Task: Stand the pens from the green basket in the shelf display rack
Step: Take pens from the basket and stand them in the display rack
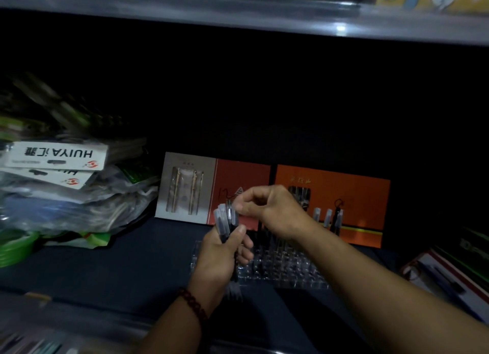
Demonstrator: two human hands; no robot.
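Pens (225, 217) sit bunched in the left hand (218, 258), its fingers (239, 231) curled round them, above the clear rack's (291, 270) 9 o'clock edge. The right hand (267, 208) pinches one cap at the bunch's 12 o'clock. Other pens (328, 216) stand at the rack's 1 o'clock.

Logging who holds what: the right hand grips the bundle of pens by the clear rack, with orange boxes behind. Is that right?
Not quite: in the head view the left hand grips the bundle of pens by the clear rack, with orange boxes behind; the right hand only pinches the top of one pen.
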